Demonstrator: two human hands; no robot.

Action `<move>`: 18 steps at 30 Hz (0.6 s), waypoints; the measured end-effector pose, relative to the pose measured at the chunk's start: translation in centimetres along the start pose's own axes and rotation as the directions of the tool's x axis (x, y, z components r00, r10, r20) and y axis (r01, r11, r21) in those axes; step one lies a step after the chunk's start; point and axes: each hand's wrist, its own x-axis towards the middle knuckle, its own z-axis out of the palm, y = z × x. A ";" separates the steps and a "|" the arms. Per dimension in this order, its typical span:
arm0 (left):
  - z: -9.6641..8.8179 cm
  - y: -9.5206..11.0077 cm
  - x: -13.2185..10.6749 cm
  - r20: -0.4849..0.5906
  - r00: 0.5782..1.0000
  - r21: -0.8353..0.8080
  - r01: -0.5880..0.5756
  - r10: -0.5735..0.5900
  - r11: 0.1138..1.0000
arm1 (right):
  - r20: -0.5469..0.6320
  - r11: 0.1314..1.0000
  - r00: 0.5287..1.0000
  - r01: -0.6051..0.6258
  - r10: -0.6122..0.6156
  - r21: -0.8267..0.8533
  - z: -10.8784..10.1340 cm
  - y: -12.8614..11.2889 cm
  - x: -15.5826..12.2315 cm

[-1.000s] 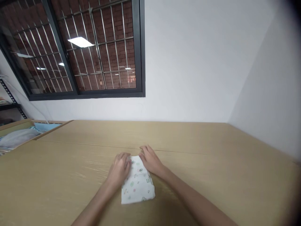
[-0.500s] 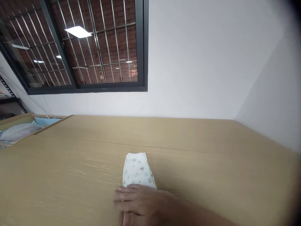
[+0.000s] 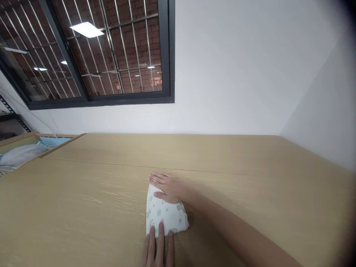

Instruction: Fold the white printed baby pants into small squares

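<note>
A small folded white cloth (image 3: 165,216) with a faint coloured print lies on the wooden table (image 3: 83,200) in front of me. My right hand (image 3: 167,187) rests flat on the cloth's far end, fingers stretched out toward the left. My left hand (image 3: 159,246) comes in from the bottom edge of the view, its straight fingertips pressing on the cloth's near edge. Neither hand grips anything.
A white wall runs behind the table and along its right side. A dark-framed barred window (image 3: 91,55) sits at the upper left. At the far left, a wooden box (image 3: 25,148) holds pale blue and white fabric.
My right hand moved from the cloth's near end up onto its far end. My left hand came back into view and pressed down on the near edge.
</note>
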 end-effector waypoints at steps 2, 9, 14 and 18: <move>-0.2 -0.2 0.1 0.013 0.999 0.031 -0.041 0.041 0.999 | -0.028 1.000 1.000 -0.015 0.015 -0.014 0.0 0.3 0.3; -2.6 -4.0 4.5 0.038 0.988 -0.155 -0.139 0.147 0.978 | -0.256 0.982 0.960 -0.150 0.116 -0.116 -1.8 -1.8 0.1; -5.4 -8.3 8.2 0.228 0.949 -0.426 -0.106 0.220 0.898 | -0.228 0.978 0.951 -0.208 0.208 0.024 -4.1 -5.7 -3.0; -6.0 -9.6 8.7 0.195 0.952 -0.514 -0.104 0.234 0.851 | -0.039 0.980 0.986 -0.156 0.162 0.123 -4.5 -8.2 -6.9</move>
